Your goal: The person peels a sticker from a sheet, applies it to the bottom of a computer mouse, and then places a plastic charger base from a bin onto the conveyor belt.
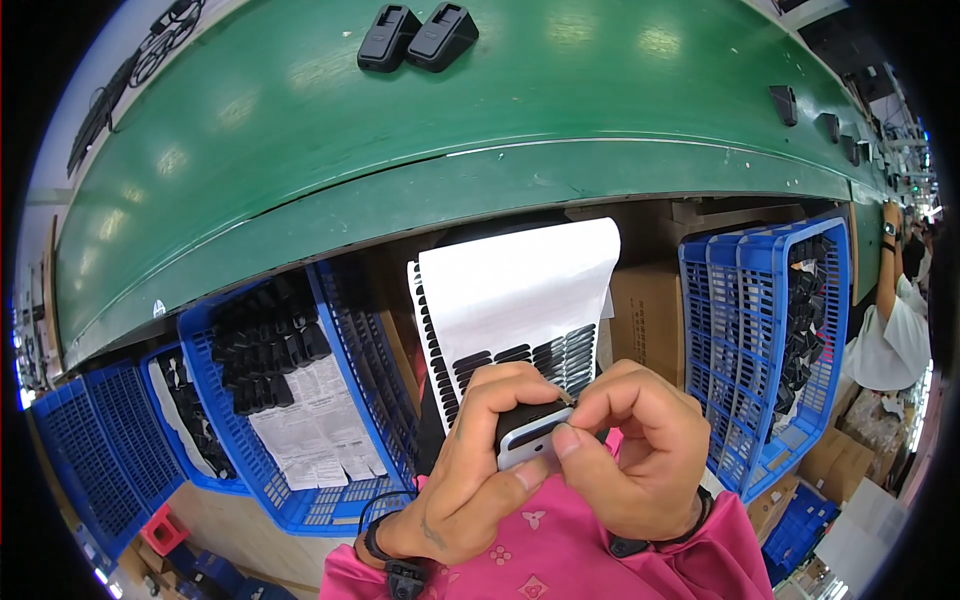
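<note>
A small device [535, 436], black with a pale silver face, lies in the grip of my left hand [465, 480]. My left fingers wrap its far side and the thumb presses its near face. My right hand [645, 450] has thumb and index finger closed at the device's right end. Whatever sits between those fingertips is too small to make out. Just beyond both hands rests a white sheet [520, 285], curled over at its far end. Rows of black oval stickers [565, 355] show on it, partly covered by my hands.
A green workbench [250, 120] spans the far side, bearing two black charger-like docks [388, 40]. Blue baskets of black parts stand left [320, 522] and right [725, 330]. A cardboard box [647, 315] sits beside the right basket. Another person's arm [887, 265] shows far right.
</note>
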A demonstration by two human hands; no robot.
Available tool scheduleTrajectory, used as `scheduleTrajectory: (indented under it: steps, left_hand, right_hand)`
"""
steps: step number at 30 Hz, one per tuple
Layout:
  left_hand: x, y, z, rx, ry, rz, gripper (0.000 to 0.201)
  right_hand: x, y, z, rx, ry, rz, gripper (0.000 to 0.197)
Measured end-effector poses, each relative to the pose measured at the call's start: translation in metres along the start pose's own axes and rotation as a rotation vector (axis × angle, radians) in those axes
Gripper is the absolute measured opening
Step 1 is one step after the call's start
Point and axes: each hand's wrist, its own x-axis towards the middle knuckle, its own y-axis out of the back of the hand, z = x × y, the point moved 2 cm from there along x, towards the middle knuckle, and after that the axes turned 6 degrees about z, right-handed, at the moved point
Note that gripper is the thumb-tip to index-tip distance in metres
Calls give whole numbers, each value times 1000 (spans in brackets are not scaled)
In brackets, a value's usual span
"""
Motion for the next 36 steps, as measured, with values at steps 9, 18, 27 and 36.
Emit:
scheduleTrajectory:
  steps: [9, 18, 27, 36]
  left_hand:
    - [2, 0, 3, -93, 107, -17, 52]
    - [2, 0, 3, -252, 262, 5, 53]
    - [5, -1, 6, -405, 426, 32, 51]
    - [4, 0, 5, -516, 449, 72, 51]
  right_hand:
    - [1, 1, 1, 38, -11, -16, 12]
    - [1, 5, 3, 59, -19, -69, 7]
    - [-7, 2, 5, 202, -144, -18, 12]
    - [-2, 2, 3, -60, 67, 25, 11]
